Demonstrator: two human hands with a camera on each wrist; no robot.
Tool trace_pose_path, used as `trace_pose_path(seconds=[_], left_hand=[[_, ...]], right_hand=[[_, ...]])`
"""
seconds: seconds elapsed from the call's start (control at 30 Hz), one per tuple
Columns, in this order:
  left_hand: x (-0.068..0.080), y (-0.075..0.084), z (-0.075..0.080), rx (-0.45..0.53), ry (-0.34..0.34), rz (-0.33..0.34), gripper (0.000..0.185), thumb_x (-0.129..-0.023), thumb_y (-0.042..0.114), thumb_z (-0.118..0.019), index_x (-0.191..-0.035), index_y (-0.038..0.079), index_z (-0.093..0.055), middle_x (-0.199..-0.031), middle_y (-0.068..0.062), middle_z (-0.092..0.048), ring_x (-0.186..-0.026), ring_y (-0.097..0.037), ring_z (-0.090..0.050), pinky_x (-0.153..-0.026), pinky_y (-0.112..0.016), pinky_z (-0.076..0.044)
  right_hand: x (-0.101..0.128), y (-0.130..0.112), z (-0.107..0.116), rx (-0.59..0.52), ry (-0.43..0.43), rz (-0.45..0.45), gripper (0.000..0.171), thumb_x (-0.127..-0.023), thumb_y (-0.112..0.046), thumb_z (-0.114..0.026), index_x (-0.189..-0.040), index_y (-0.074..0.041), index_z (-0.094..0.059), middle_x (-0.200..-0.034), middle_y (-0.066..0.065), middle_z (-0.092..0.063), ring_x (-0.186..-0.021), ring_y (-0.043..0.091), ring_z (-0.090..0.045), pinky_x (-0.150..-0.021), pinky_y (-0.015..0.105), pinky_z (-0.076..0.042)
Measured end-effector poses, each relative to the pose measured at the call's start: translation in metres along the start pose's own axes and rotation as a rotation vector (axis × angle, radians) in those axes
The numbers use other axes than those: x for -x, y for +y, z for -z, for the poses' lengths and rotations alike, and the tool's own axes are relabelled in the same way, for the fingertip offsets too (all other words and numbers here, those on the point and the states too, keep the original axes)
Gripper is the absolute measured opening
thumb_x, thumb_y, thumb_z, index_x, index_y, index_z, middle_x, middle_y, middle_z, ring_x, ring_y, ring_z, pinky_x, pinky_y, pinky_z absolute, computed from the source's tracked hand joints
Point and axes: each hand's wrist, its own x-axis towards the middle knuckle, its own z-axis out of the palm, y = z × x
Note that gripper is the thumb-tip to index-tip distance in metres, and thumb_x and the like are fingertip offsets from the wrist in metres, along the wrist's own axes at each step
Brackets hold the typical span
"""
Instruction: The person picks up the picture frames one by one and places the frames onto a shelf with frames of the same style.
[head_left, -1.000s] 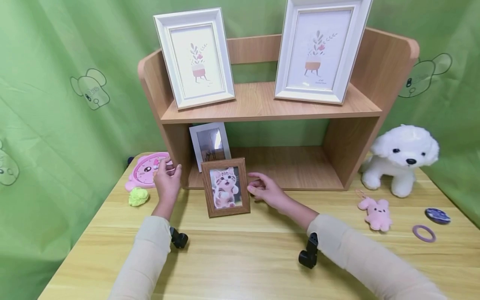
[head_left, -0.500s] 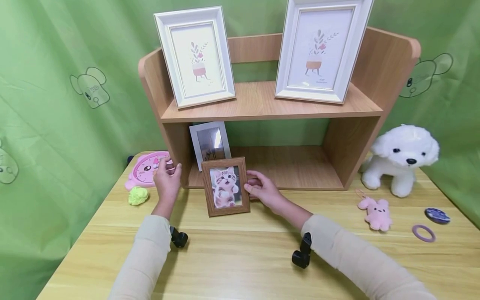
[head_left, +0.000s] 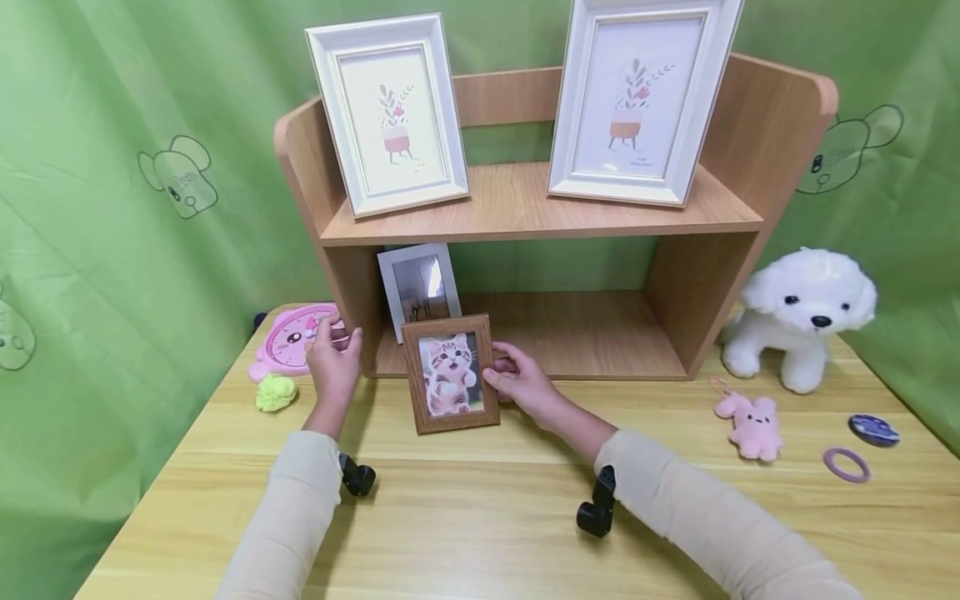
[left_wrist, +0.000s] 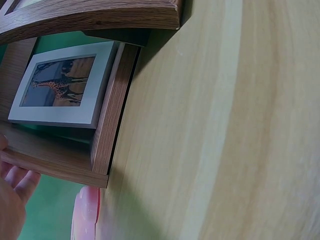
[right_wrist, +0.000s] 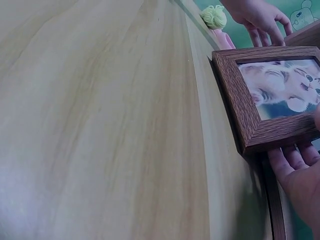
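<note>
A brown wooden picture frame (head_left: 490,408) with a kitten photo stands at the front of the shelf's lower opening, leaning back slightly. My right hand (head_left: 525,385) holds its right edge, thumb in front and fingers behind; the right wrist view shows those fingers (right_wrist: 295,159) under the frame's side. My left hand (head_left: 333,367) is at the left side panel of the wooden desk shelf (head_left: 540,218), with the panel's edge between thumb and fingers. Behind the brown frame, a small white picture frame (left_wrist: 102,82) with a giraffe photo leans inside the lower compartment.
Two larger white frames, left (head_left: 360,137) and right (head_left: 566,125), stand on the upper shelf. A pink clock (head_left: 281,346) and green yarn puff (head_left: 277,392) lie left. A plush dog (head_left: 810,292), pink plush charm (head_left: 756,429), purple ring (head_left: 846,465) and dark oval item (head_left: 874,430) are right.
My right hand has moved left from beside the brown frame and taken hold of its right edge. The left hand and the frame look still.
</note>
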Motion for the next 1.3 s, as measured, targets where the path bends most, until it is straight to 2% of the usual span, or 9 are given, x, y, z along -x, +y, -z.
trace_pose_path(seconds=[0.3,1.07,1.3], left_hand=[[-0.0003,-0.0013,-0.0005,0.009,-0.009,0.002,0.031,-0.082,0.003,-0.065,-0.111,0.000,-0.055,-0.095,-0.021,-0.064,-0.083,-0.030,-0.064,-0.070,-0.032,-0.058],[-0.0004,-0.0022,-0.0002,0.006,-0.011,0.005,0.032,-0.082,0.004,-0.066,-0.112,0.001,-0.056,-0.095,-0.020,-0.064,-0.082,-0.028,-0.063,-0.070,-0.033,-0.058],[-0.0004,-0.0022,-0.0001,0.010,-0.013,0.005,0.031,-0.082,0.003,-0.065,-0.111,0.000,-0.056,-0.095,-0.020,-0.064,-0.083,-0.029,-0.063,-0.069,-0.032,-0.058]], right_hand=[[-0.0007,-0.0002,-0.0014,-0.005,0.019,-0.022,0.050,-0.091,-0.004,-0.056,-0.137,-0.003,-0.038,-0.110,0.021,-0.051,-0.091,0.022,-0.056,-0.076,0.032,-0.056],[-0.0020,0.0012,-0.0023,-0.015,0.047,-0.018,0.045,-0.090,-0.001,-0.057,-0.133,-0.002,-0.042,-0.098,0.013,-0.053,-0.080,0.016,-0.056,-0.067,0.033,-0.057],[-0.0015,0.0015,-0.0042,-0.039,0.064,-0.035,0.046,-0.089,0.000,-0.057,-0.133,-0.003,-0.043,-0.097,0.011,-0.052,-0.079,0.016,-0.056,-0.069,0.033,-0.057]])
